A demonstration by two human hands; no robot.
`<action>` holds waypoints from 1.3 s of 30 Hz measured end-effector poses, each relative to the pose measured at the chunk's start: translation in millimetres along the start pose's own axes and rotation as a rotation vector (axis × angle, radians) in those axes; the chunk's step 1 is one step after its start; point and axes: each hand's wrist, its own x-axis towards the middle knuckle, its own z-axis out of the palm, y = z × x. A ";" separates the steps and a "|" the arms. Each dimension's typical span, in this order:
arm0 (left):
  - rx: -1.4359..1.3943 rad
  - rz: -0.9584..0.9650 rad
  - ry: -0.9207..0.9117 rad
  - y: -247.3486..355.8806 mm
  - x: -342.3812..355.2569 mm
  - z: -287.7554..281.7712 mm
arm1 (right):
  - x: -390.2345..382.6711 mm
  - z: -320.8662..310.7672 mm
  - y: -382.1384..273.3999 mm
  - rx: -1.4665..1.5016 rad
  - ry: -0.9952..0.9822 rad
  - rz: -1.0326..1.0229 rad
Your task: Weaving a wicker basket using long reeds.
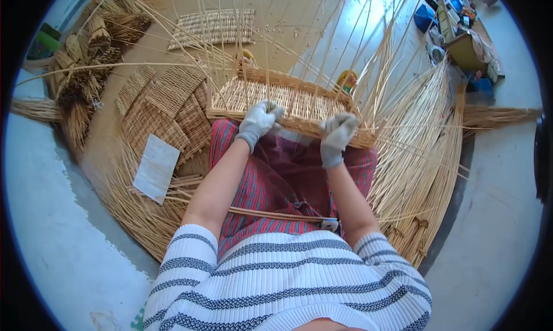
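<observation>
Pale wicker forms the shallow rectangular basket [302, 124] in front of you, lying above your knees with long loose stakes rising from its walls. Your left hand [260, 122], in a whitish glove, grips the near rim left of its middle, fingers curled over the edge. Your right hand [339, 136], gloved likewise, is clenched on the same rim close to the right corner. Beneath the basket spreads a red striped cloth [229, 149] over your legs, with a few thin rods [271, 215] lying across it near your waist. To your left, woven panels [175, 89] overlap on the floor, and a white sheet [156, 168] lies just beside them. Farther off, another woven mat [213, 29] lies beyond the basket. On your right fans a broad heap of pale stalks [415, 141]; darker tied bundles [98, 57] are piled at the upper left.
</observation>
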 end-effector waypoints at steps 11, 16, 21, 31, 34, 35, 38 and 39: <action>0.170 -0.017 0.244 20.6 -15.9 18.6 | -33.6 47.2 -25.3 -0.083 0.005 -0.081; -0.091 0.107 0.348 22.6 -18.3 23.8 | 12.6 -59.5 -50.9 -0.131 0.234 0.183; 0.391 0.407 0.019 30.3 -7.2 63.9 | 11.7 -71.3 -56.8 -0.127 0.126 0.184; 0.096 -0.178 -0.170 26.6 3.8 87.8 | 153.4 75.6 -8.1 -1.103 -0.429 -0.527; 0.084 -0.223 -0.147 30.3 9.1 91.6 | 148.4 106.6 10.4 -0.482 0.049 -0.235; 0.102 -0.245 -0.143 30.2 11.3 91.0 | 136.9 97.8 8.6 -0.573 0.091 -0.343; 0.118 -0.208 -0.174 24.5 12.3 88.9 | 92.0 29.0 -14.5 -0.138 0.022 -0.424; 0.118 -0.200 -0.150 21.0 10.2 87.9 | 77.2 -2.4 -26.6 0.067 -0.024 -0.283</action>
